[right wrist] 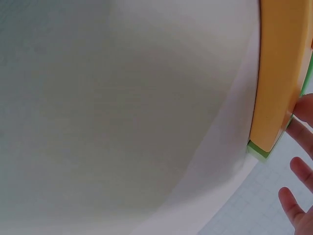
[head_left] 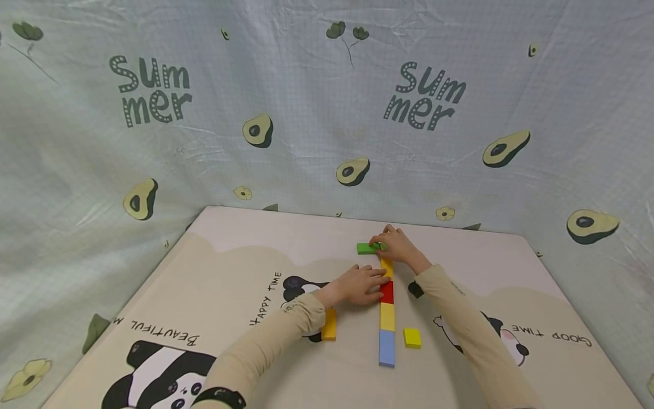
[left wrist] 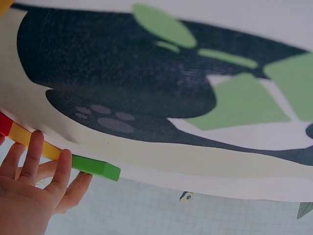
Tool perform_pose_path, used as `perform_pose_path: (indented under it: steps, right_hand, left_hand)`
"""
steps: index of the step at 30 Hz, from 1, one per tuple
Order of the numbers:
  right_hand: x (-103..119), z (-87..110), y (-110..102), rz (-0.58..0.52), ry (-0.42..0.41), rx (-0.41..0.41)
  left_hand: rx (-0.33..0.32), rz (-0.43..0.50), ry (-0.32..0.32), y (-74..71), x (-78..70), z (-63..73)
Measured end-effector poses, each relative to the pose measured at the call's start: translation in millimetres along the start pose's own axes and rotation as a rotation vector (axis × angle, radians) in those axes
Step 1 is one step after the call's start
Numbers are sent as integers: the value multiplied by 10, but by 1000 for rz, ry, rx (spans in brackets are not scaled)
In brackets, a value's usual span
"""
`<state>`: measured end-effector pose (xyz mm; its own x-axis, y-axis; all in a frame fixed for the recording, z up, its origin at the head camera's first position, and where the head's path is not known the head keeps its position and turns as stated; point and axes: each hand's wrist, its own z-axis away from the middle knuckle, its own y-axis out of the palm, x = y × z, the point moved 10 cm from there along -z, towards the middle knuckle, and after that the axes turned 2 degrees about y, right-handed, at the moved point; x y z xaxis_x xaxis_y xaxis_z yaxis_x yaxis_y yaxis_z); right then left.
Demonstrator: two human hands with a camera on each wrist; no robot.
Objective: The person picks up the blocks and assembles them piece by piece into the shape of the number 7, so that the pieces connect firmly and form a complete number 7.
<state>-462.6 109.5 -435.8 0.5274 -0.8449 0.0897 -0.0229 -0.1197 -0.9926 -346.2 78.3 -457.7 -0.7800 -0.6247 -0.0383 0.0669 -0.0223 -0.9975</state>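
A straight row of flat toy blocks runs away from me in the head view: a blue block (head_left: 386, 349), a pale yellow block (head_left: 387, 317), a red block (head_left: 387, 292) and an orange block (head_left: 386, 266). Crosswise at its far end lies a green block (head_left: 365, 249). My right hand (head_left: 397, 246) holds the green block's right end between thumb and fingers. From the left side, my left hand (head_left: 357, 285) touches the row near the red and orange blocks with fairly straight fingers. The right wrist view shows the orange block (right wrist: 281, 73) up close, against the green one (right wrist: 257, 151).
A loose orange block (head_left: 329, 326) lies left of the row, below my left wrist. To the right of the row sits a bright yellow square block (head_left: 412, 338). The table (head_left: 317, 375) has a panda-print cover, and a printed curtain (head_left: 306, 113) hangs behind it.
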Motion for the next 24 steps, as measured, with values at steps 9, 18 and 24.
perform_pose_path:
  steps: [9,18,24]
  right_hand:
    - [-9,6,-8,-11,7,-18]
    - [23,39,-38,-32,1,-33]
    - [32,52,-38,-21,-12,-50]
  left_hand:
    - [2,3,1,-1,-6,18]
    - [1,-16,7,10,-7,24]
    - [-11,-21,4,-10,-16,28]
